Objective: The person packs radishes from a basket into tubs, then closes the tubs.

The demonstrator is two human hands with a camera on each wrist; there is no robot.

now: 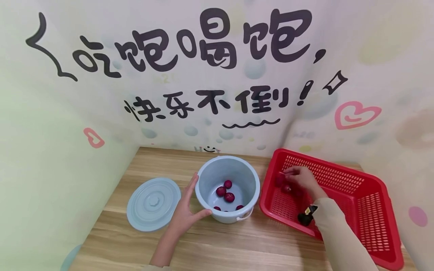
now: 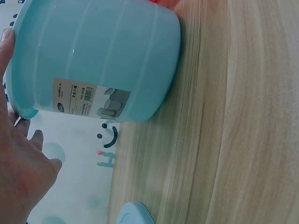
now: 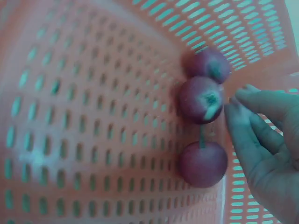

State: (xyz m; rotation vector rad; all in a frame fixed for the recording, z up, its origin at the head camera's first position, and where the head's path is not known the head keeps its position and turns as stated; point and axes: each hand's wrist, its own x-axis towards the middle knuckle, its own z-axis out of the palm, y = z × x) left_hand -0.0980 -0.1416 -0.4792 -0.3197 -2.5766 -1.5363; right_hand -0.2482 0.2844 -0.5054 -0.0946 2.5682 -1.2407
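Note:
My left hand [image 1: 184, 214] rests against the near-left rim of a light blue bucket [image 1: 211, 177], its thumb and fingers spread. Several small round dark-red radishes [image 1: 221, 191] lie on the bucket's floor. In the left wrist view, fingertips meet the rim above a printed label [image 2: 91, 99]. My right hand [image 1: 306, 178] reaches down into the left end of a red perforated basket [image 1: 371, 222]. Right at its fingertips, in the right wrist view, are 3 radishes in a row, the middle radish [image 3: 200, 100] showing a green stem stub. Nothing shows between the right thumb and fingers.
A round light blue lid [image 1: 154, 203] with a central knob lies on the wooden table [image 1: 237, 248], left of the bucket. The bucket's handle [image 1: 245, 215] hangs on the side towards the basket. Behind stands a wall [image 1: 190, 131] with black lettering.

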